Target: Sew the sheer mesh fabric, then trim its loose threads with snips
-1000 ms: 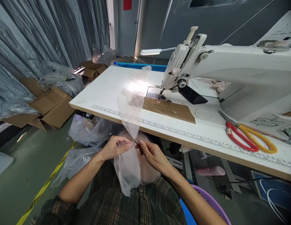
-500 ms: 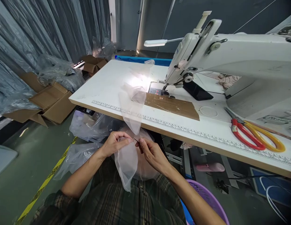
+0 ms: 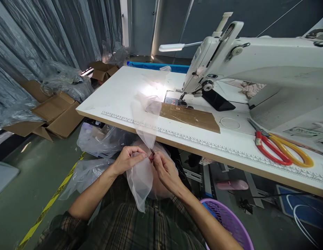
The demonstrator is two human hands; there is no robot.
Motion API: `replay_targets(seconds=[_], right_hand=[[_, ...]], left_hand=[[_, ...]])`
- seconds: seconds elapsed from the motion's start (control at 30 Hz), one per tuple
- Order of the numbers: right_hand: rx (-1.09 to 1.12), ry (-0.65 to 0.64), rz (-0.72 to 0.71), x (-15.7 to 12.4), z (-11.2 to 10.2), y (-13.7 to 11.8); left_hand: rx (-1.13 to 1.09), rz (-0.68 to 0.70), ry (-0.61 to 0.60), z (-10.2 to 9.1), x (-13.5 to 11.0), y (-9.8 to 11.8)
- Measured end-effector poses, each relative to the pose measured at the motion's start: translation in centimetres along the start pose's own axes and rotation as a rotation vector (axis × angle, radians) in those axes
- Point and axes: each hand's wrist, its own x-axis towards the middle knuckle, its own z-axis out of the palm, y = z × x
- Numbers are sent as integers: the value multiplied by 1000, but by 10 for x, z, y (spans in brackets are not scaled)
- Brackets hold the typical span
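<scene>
A strip of sheer white fabric [image 3: 147, 119] runs from the sewing table's top down over its front edge into my lap. My left hand [image 3: 129, 160] pinches the fabric just below the table edge, fingers closed on it. My right hand [image 3: 163, 169] is closed too, gripping a small dark pointed tool [image 3: 152, 151] whose tip meets the fabric between both hands. The lower fold of fabric [image 3: 142, 180] hangs over my plaid shirt.
A white sewing machine [image 3: 255, 66] stands on the white table [image 3: 119, 93], with a brown cardboard strip [image 3: 190, 116] by the needle. Red and yellow scissors [image 3: 281, 149] lie at right. A purple basket [image 3: 226, 222] sits by my right side. Cardboard boxes [image 3: 57, 114] and plastic bags [image 3: 99, 139] crowd the floor left.
My right hand has drawn closer to the left, bringing the tool's tip up against the pinched fabric. The camera view tilted slightly; the rest stays put.
</scene>
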Motion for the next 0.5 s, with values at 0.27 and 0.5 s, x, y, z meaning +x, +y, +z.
replay_targets(seconds=[0.27, 0.5], right_hand=[[179, -175, 233, -22, -25, 1], [-272, 174, 217, -13, -65, 11]], left_hand=[[522, 496, 145, 10, 8, -12], [809, 845, -278, 22, 5, -37]])
